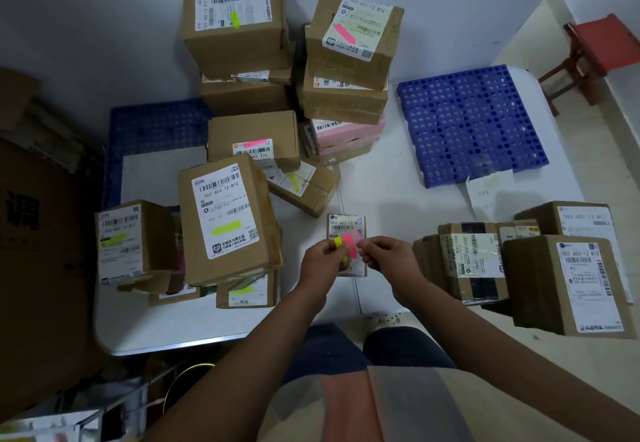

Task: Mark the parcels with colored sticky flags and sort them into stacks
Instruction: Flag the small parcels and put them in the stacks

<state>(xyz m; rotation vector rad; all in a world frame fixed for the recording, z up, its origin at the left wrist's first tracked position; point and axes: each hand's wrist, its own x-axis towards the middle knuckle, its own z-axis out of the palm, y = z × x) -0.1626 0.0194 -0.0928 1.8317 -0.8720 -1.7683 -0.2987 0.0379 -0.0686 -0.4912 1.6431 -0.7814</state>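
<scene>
White floor sheeting (381,178) with blue pallet tiles (471,122) fills a wall corner. Leftmost, a flagged stack (221,219) shows yellow-green flags, and behind it taller stacks (346,60) carry green and pink ones, so plenty looks done already. At centre the left hand (322,258) pinches the sticky flag pad (344,245) (yellow and pink strips) while the right hand (388,256) pinches a pink flag's edge, both just above a small parcel (346,225) on the floor. Over right, unflagged parcels (561,268) sit waiting, so roughly half remains.
</scene>
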